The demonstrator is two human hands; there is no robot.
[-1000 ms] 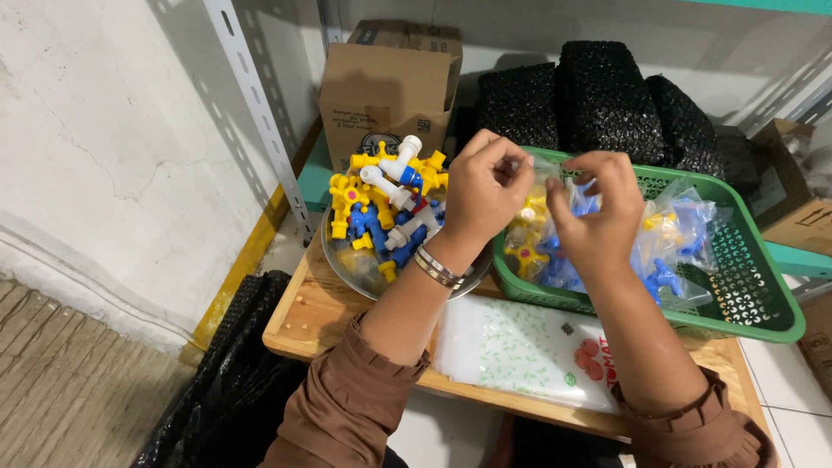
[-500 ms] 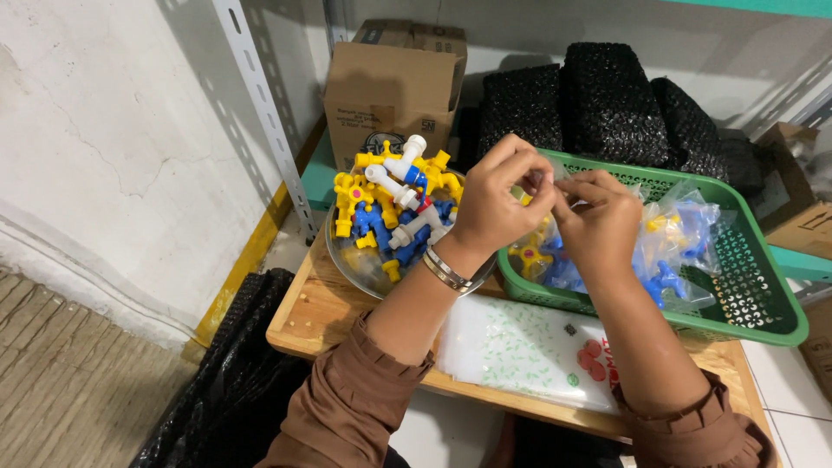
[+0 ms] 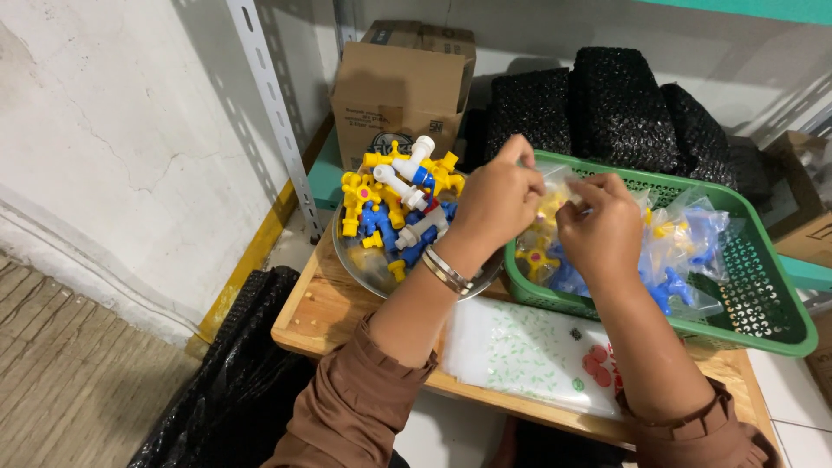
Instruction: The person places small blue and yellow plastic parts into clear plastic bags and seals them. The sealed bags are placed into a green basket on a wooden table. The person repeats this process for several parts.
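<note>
A: What are the hands doing, seen from the head camera?

B: The left hand [image 3: 496,201] and the right hand [image 3: 601,227] meet over the near left corner of the green basket [image 3: 763,322]. Their fingertips are pressed together, pinching a small clear plastic bag [image 3: 555,185] between them.

A: What lies about them?

B: More bagged blue and yellow plastic taps [image 3: 680,251] lie in the basket. Left of it, touching it, a metal bowl [image 3: 368,264] holds loose taps [image 3: 394,198]. Both stand on a wooden board [image 3: 325,312], with a stack of printed bags [image 3: 529,355] nearer. A cardboard box [image 3: 394,91] stands far behind the bowl.
</note>
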